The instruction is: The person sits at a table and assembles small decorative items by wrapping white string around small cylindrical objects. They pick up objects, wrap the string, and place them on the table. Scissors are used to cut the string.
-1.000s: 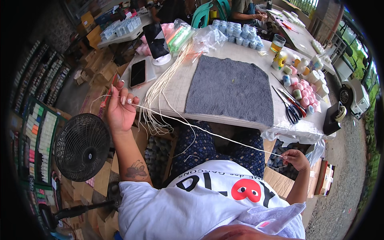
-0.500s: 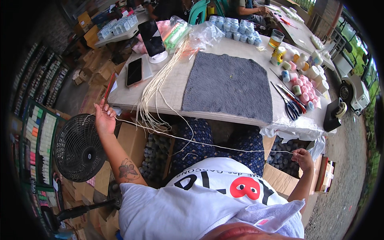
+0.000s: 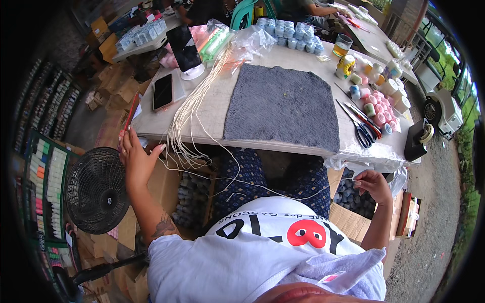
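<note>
A cream cord runs slackly across my lap, its right end pinched in the fingertips of my right hand, just below the table's front edge. My left hand is at the table's left front corner, thumb and fingers apart. No cord shows in that hand. Beside it, a bundle of cream cords lies on the table and hangs over the front edge in loops. To the right of the bundle is a flat grey cloth.
A phone lies left of the bundle; another phone stands upright. Scissors lie right of the cloth, near pink spools, a tape dispenser and a glass. A black fan stands at my left.
My left hand has let go of the cord and opened, moving slightly toward the table corner. The cord, stretched before, now sags. My right hand has risen and moved a little left.
</note>
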